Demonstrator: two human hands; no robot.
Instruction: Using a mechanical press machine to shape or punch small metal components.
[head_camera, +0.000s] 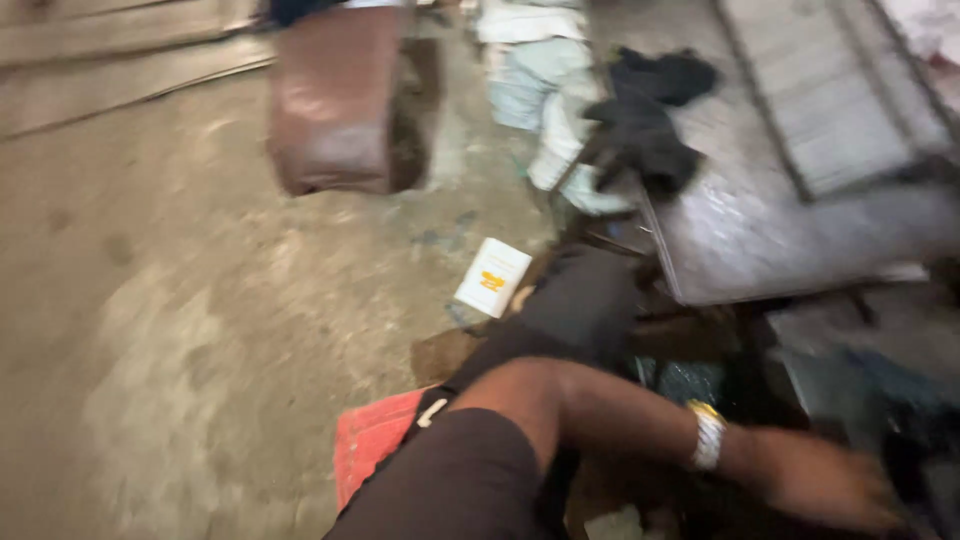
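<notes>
My left hand (835, 485), watch on the wrist, reaches low into dark clutter (880, 400) beside the grey metal sheet (760, 230); blur hides whether my fingers are spread or pinching; nothing visibly gripped; my right hand is unseen.

One arm w/ wristband reaches right; hand (830, 485) blurred, low.

Rough workshop or storage yard

Stained concrete floor (180, 300), a rusty brown drum (335, 100), grey metal sheets (790, 190), heaped sacks (535, 80) and dark rags (645, 120) lie scattered about.
</notes>
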